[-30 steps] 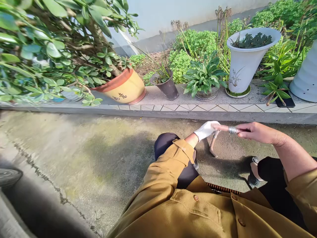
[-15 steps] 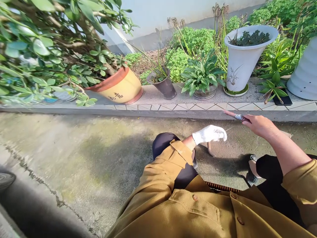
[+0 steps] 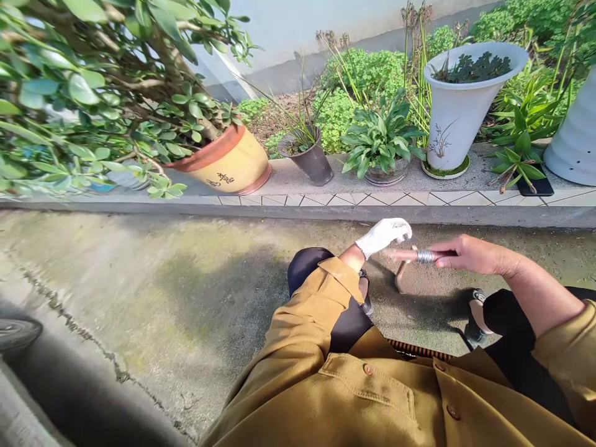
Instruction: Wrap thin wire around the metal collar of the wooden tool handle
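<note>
My left hand [image 3: 384, 237], in a white glove, is raised over the ground with its fingers curled closed. A fine wire shows faintly beside its fingertips, on the side towards my right hand. My bare right hand [image 3: 470, 253] is wrapped round the dark end of a short stick [image 3: 401, 255] that points left. Silver wire [image 3: 424, 256] is wound in a coil round the stick's middle. The stick's far tip is smeared by motion and lies just below the glove. Beneath them a bent brown piece [image 3: 401, 276] rests on the concrete.
Ahead runs a low ledge with a tiled edge [image 3: 298, 200]. On it stand a tilted yellow pot [image 3: 233, 164], a dark pot [image 3: 311, 162], a leafy plant [image 3: 384, 139], a tall white pot [image 3: 449, 121] and a black phone [image 3: 535, 185]. A wheel [image 3: 18, 334] shows at left.
My right hand has moved left and down with the stick, which now lies closer to the glove. My left hand has shifted slightly up and left.
</note>
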Demonstrator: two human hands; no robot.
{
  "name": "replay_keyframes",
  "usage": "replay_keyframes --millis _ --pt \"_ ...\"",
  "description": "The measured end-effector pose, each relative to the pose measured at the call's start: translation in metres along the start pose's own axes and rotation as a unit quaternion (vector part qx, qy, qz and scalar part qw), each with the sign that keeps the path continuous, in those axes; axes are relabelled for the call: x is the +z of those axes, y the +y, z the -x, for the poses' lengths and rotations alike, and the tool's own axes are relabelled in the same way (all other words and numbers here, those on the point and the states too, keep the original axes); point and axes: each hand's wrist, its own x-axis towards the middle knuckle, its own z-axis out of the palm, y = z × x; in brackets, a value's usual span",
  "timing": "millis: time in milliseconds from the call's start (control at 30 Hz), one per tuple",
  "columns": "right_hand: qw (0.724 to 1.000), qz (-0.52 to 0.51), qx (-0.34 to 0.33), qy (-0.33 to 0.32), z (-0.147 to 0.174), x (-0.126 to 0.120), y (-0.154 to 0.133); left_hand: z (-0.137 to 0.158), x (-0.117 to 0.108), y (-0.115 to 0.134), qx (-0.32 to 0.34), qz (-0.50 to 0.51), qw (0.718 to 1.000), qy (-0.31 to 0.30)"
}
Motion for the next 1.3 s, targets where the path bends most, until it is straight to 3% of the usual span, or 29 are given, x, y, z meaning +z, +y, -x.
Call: replay_keyframes --millis 133,300,433,533,600,733,800,933,1033,1167,1233,1300 --pt "0.986 0.022 0.041 0.161 0.003 -0.023 0.015 -0.001 0.016 -0.008 -0.020 -0.031 0.999 -0.039" --pt "0.974 -0.020 0.084 0.209 -0.007 -0.034 0.022 0.004 0.047 -0.008 -0.047 -0.099 0.983 -0.145" --pt "0.942 0.156 0.185 0.233 -0.017 -0.033 0.026 0.006 0.051 0.011 0.002 -0.238 0.957 -0.167" --pt "0.921 0.264 0.222 0.179 -0.022 -0.029 0.027 0.007 0.041 0.032 0.062 -0.246 0.957 -0.140" --pt "0.934 0.277 0.200 0.107 -0.022 -0.026 0.025 0.007 0.030 0.043 0.085 -0.256 0.956 -0.113" --pt "0.986 0.139 0.047 -0.080 -0.012 -0.025 0.012 0.002 0.010 0.051 0.101 -0.274 0.956 -0.042" --pt "0.993 0.038 0.002 -0.111 -0.006 -0.028 0.006 -0.004 0.004 0.045 0.074 -0.261 0.962 -0.042" --pt "0.999 -0.042 -0.002 -0.024 0.000 -0.036 0.004 -0.015 0.006 0.020 0.034 -0.218 0.975 -0.037" --pt "0.997 -0.051 0.024 0.060 -0.001 -0.039 0.009 -0.015 0.015 0.005 0.025 -0.251 0.967 -0.036" --pt "0.986 -0.074 0.040 0.146 -0.003 -0.042 0.015 -0.004 0.032 0.002 -0.010 -0.319 0.944 -0.081" --pt "0.977 -0.041 0.080 0.195 -0.004 -0.043 0.020 0.002 0.041 0.006 -0.031 -0.373 0.921 -0.106" --pt "0.960 0.071 0.151 0.227 -0.006 -0.043 0.027 0.005 0.048 0.009 0.000 -0.415 0.898 -0.147"
